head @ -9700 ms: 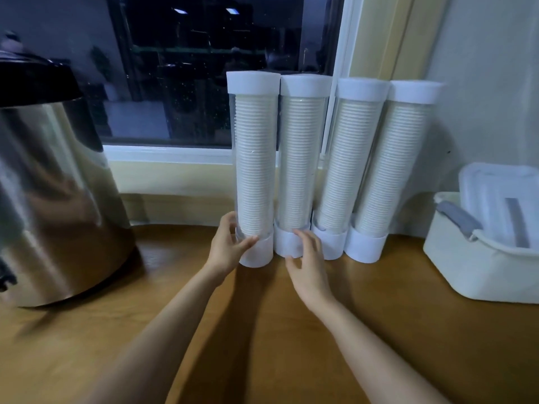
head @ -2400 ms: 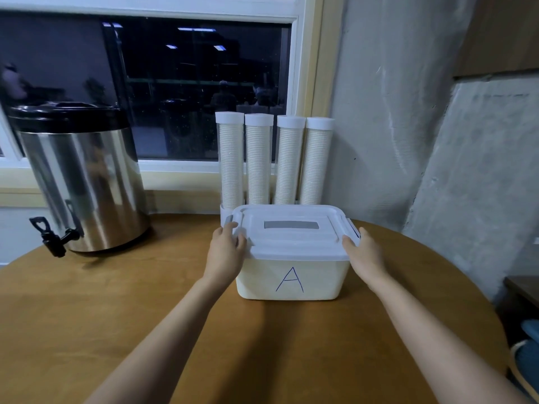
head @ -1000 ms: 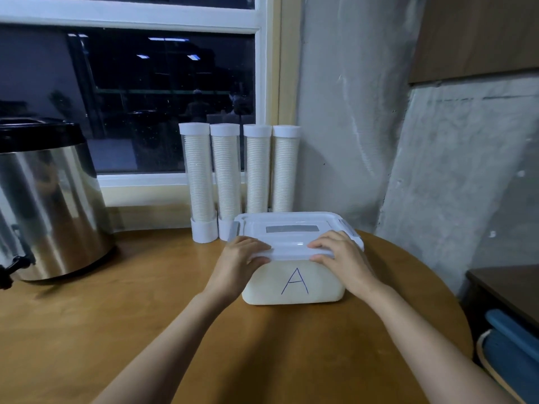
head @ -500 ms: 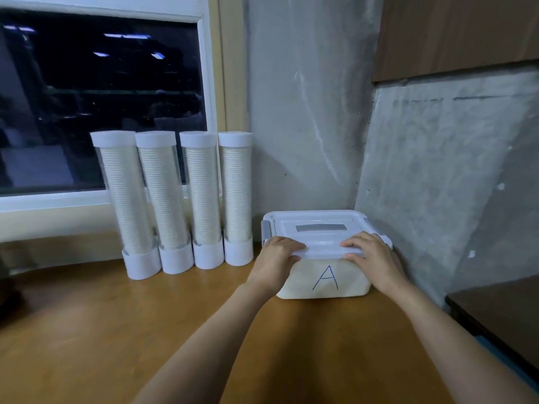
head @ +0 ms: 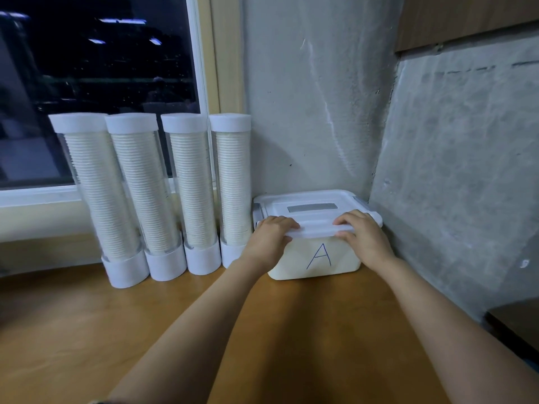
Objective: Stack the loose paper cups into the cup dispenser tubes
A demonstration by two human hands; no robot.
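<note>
Right of centre, left hand (head: 269, 240) and right hand (head: 364, 239) are clasping the front edge of the lid (head: 309, 199) on the box (head: 291, 263); cup-filled dispenser tubes (head: 189, 188) are standing just left of it.

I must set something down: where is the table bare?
Bare: the table in front of the tubes. Crowded: the corner, where the box, held by the left hand and the right hand, stands between the rightmost tube and the wall.
</note>
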